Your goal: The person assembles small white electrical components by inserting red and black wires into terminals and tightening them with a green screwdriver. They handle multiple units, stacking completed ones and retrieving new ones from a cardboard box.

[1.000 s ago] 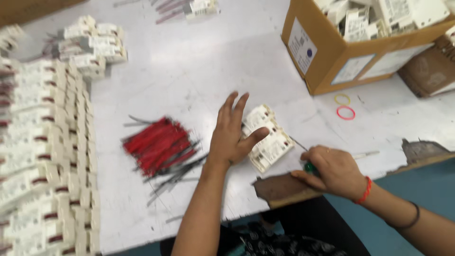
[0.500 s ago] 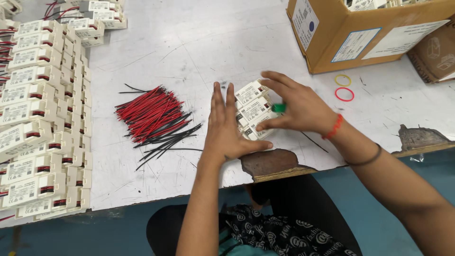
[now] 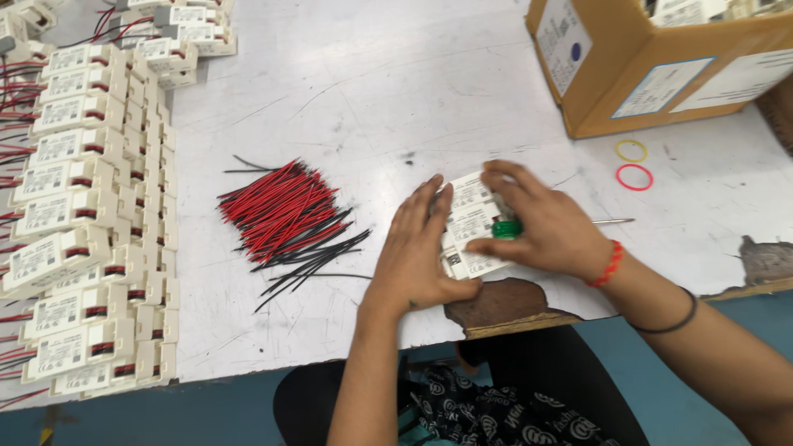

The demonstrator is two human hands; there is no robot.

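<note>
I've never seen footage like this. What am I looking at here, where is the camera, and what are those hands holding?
The camera sits on a person's head and looks down at their own two bare hands over a worn white table. The left hand and right hand together clasp a few small white boxes; the right hand also holds a green-handled screwdriver. Beside them lies a pile of red and black wires. Rows of similar white boxes with wires fill the left side, and a cardboard box stands at upper right near two rubber bands.

white scuffed table (image 3: 396,91), chipped front edge: red/black wire pile (image 3: 285,216), white module rows (image 3: 78,206), cardboard box (image 3: 636,74), two rubber bands (image 3: 633,163)
</note>
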